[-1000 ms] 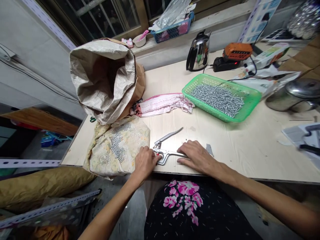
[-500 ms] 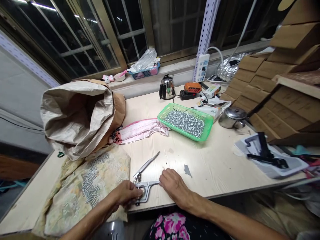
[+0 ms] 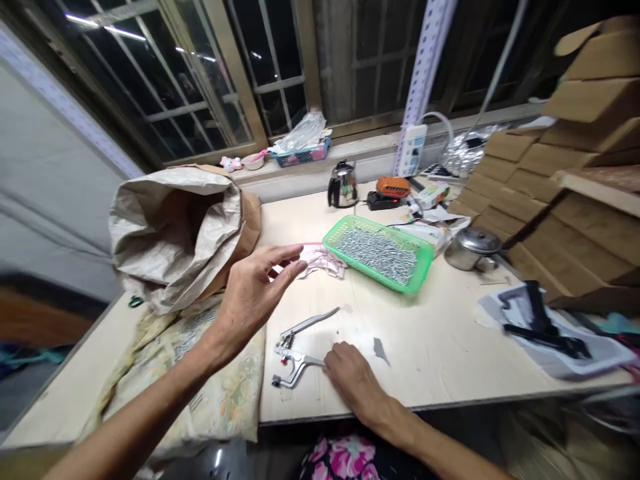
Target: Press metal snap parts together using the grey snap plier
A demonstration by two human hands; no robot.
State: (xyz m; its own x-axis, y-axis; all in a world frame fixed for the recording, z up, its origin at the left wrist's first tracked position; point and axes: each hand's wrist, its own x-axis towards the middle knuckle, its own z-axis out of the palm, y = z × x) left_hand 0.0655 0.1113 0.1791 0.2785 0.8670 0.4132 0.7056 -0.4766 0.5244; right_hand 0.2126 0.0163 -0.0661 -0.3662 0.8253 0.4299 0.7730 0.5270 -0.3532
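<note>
My right hand (image 3: 354, 379) is closed around the end of one handle of the metal snap pliers (image 3: 295, 375), which lie on the table near its front edge. The other handle stands spread away and the jaws are apart, with a small red piece between them. My left hand (image 3: 257, 293) is raised over the table, left of the green basket (image 3: 426, 268). Its thumb and forefinger are apart, and I see nothing between them. Many small metal pins (image 3: 383, 253) fill the basket. More metal pins lie on the floral cloth (image 3: 233, 387), partly hidden behind my left forearm.
A large open paper sack (image 3: 175, 240) stands on the left. Behind the basket are a steel pot (image 3: 344, 185) and an orange battery (image 3: 393, 186). At right are a lidded metal pot (image 3: 473, 249), a white tray (image 3: 565, 353) and stacked cardboard (image 3: 560, 200). A grey scrap (image 3: 380, 349) lies nearby.
My left hand has left the jaws of the pliers and moved up and forward, towards the basket. My right hand stays on the handle. The view has shifted slightly.
</note>
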